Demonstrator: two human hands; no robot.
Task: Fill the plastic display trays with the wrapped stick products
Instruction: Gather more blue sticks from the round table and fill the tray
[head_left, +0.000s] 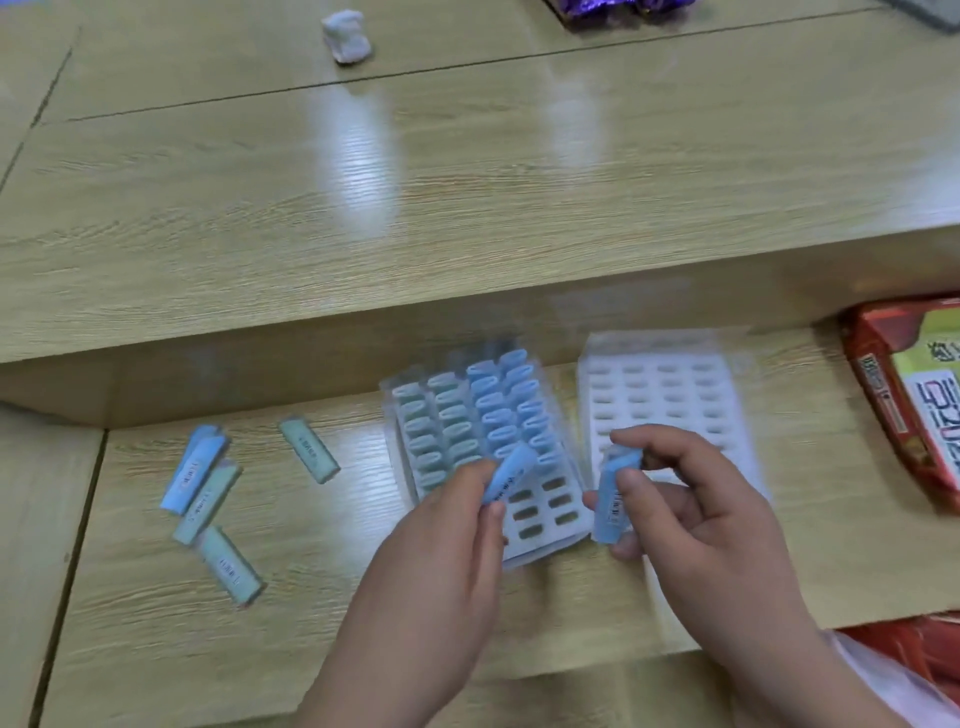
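Head view, motion-blurred. Writing: each wrapped stick carried a small white label with dark print, too blurred to read. At 3 o'clock a red and green packet (914, 400) showed large dark characters on a white panel, also unreadable.

The wood-grain laminate table (467, 208) was glossy, with a raised step across the middle and thin dark seams.

At centre lay a clear moulded plastic tray (485, 447) with 4 columns of oval slots; most upper slots held upright sticks, pale green in the 2 left columns and blue in the 2 right, while the slots at its 5 o'clock corner were unfilled. Just beside it at 3 o'clock lay a second tray (670, 400), its slots unfilled.

The left hand (441, 551) pinched 1 flat blue stick (511, 475) between thumb and fingertips, tilted over the first tray's lower slots. The right hand (696, 509) was curled closed around another blue stick (615, 501), held nearly upright between the trays.

At 9 o'clock, 5 loose sticks (208, 488) lay flat and well apart from the trays, blue and pale green, rectangular with crimped ends.

At 12 o'clock sat a crumpled white lump (345, 36); purple foil wrapping (613, 8) was cut off at the top edge.
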